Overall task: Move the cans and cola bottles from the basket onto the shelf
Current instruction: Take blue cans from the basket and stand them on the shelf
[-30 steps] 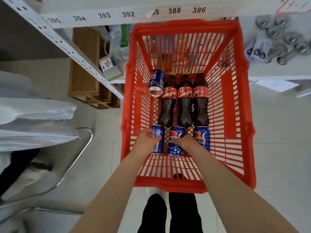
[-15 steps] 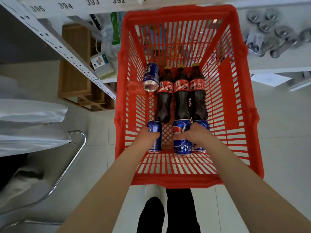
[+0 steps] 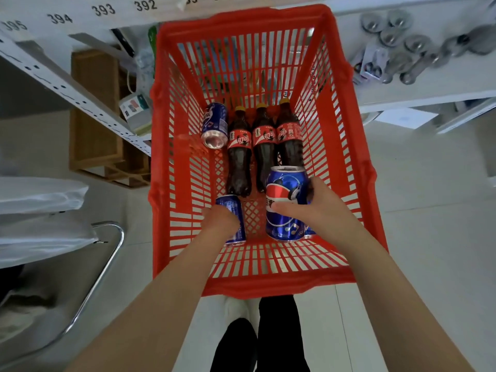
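up off the basket floor has come the blue metal pepsi can (image 3: 285,202): a moment ago it sat low among the others, and now it stands clear above them. the right hand (image 3: 324,213) is wrapped round its side, thumb across the front and fingers behind. the left hand (image 3: 218,222) is curled over a second blue metal can (image 3: 230,202), which to my eye has not left the floor of the red slatted plastic basket (image 3: 268,289).

a sliver of a third blue can (image 3: 309,232) peeps out under the right wrist. a fourth blue can (image 3: 214,124) lies on its side at the far left, just beside three dark cola bottles with red labels and yellow caps (image 3: 239,157), laid side by side with their necks away from the person.

the white shelf with printed numbers (image 3: 80,16) runs above the basket's far rim, and none of the load is on it yet. so i'd judge this the very first lift: one can on its way, one about to follow, the rest waiting. the next move asks for both to go up without clipping the rim.
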